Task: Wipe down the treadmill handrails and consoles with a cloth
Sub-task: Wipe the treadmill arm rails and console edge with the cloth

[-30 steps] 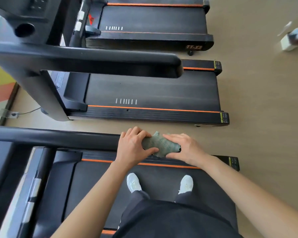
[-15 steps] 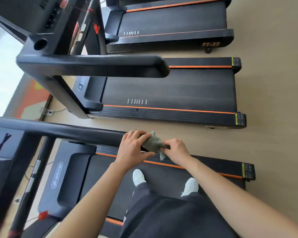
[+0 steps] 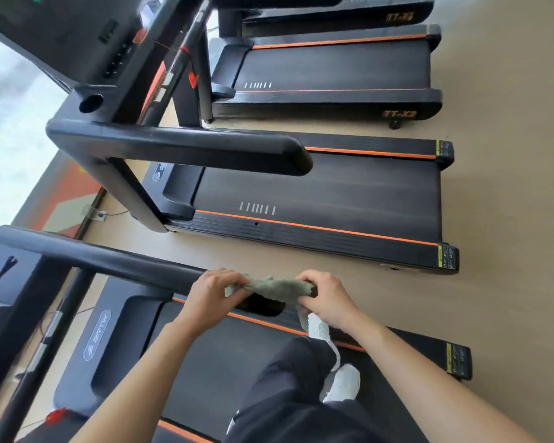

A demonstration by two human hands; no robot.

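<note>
Grey-green cloth (image 3: 275,287) over the black handrail (image 3: 115,260) end, between our hands, left hand (image 3: 213,294) and right hand (image 3: 325,298) each pinching one end, BRTW on the motor cover (image 3: 96,335) below our left hand, orange TT-X lettering (image 3: 399,114) far beyond our right hand, last character unclear

The cloth (image 3: 279,286) is soft, napped fabric, matt and crumpled. The handrail (image 3: 109,260) under it is smooth black plastic or coating with a dull sheen. The neighbouring handrail (image 3: 179,147) shines slightly more. The belt (image 3: 333,190) looks matt, finely textured and rubbery. The floor (image 3: 509,187) is smooth, pale and wood-like. The shoe (image 3: 346,383) looks like white knit.
</note>
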